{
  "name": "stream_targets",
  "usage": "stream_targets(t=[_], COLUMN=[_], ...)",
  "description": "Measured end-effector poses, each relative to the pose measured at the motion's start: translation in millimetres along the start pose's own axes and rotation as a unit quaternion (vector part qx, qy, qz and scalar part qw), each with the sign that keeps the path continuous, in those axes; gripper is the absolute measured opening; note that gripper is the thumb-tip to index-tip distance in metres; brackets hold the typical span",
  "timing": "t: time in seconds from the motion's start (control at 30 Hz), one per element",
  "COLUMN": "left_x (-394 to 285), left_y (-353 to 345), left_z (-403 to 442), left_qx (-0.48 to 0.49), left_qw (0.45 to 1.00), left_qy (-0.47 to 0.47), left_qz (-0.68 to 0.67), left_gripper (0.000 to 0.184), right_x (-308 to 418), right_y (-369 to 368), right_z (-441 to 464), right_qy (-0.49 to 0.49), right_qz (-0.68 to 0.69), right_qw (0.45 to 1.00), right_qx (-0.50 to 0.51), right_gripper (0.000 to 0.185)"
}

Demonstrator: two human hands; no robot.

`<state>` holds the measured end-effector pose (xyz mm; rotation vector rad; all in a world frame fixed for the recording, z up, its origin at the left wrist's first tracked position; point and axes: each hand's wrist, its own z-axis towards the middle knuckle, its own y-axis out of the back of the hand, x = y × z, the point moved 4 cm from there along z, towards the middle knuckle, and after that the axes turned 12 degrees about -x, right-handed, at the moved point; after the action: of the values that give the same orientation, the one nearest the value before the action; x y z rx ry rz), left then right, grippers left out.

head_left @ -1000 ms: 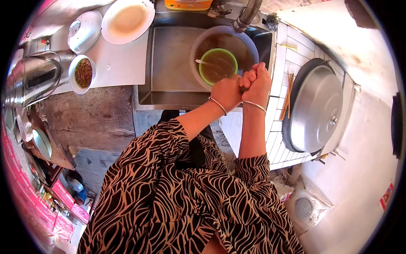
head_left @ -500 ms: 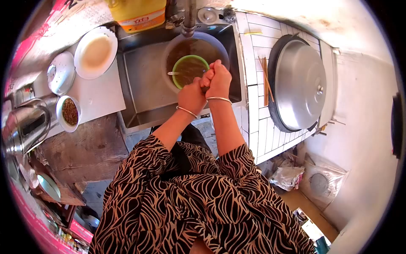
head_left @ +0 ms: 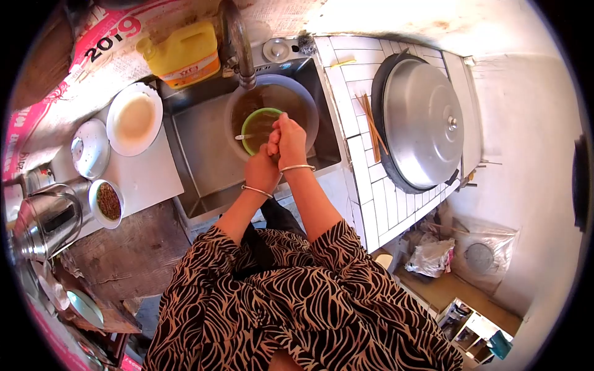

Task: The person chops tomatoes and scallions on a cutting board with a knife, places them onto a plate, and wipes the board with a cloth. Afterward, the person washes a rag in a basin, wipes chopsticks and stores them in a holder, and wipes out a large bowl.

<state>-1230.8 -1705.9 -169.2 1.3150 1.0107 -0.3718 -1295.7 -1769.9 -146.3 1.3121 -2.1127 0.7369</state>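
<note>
My left hand (head_left: 262,169) and my right hand (head_left: 289,140) are pressed together over the near side of a green-rimmed bowl (head_left: 262,112). Both sets of fingers are curled closed; whatever lies between them is hidden. Brownish water fills the bowl, and a small white handle (head_left: 242,136) crosses its left rim. The bowl sits inside a larger pale-blue basin (head_left: 272,79), which also holds brown water. Beneath it all is a steel sink (head_left: 201,145). Each wrist wears a bangle.
A faucet (head_left: 246,77) hangs over the basin's back rim. Left are a yellow jug (head_left: 185,52), a white plate (head_left: 114,127), a bowl of brown bits (head_left: 108,201) and a steel kettle (head_left: 46,222). Right are chopsticks (head_left: 372,131) and a large lidded pot (head_left: 417,123).
The view has shifted, so the sink and counter sit lower and further left in it. My hands stay clasped together over the bowl.
</note>
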Motion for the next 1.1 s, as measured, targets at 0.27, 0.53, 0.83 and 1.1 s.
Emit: stream_targets(t=[0.27,0.53,0.83,1.1], left_x=[-17,-33,-47,-53], left_y=[51,92,101,111], left_z=[7,10,-1,12], left_qx=[0.195,0.035,0.17,0.146], left_qw=[0.915,0.997,0.835,0.934], left_qy=[0.285,-0.034,0.278,0.101], left_qz=[-0.207,-0.058,-0.443,-0.31], left_gripper=[0.03,0.032,0.016,0.015], right_x=[15,12,45,53], right_y=[5,22,14,43], right_z=[-27,-34,-69,-95], right_qy=[0.206,0.065,0.011,0.021], right_qz=[-0.298,-0.24,0.045,-0.159], right_qw=[0.927,0.958,0.958,0.949], right_qx=[0.097,0.139,0.284,0.272], right_gripper=[0.061,0.037,0.041,0.037])
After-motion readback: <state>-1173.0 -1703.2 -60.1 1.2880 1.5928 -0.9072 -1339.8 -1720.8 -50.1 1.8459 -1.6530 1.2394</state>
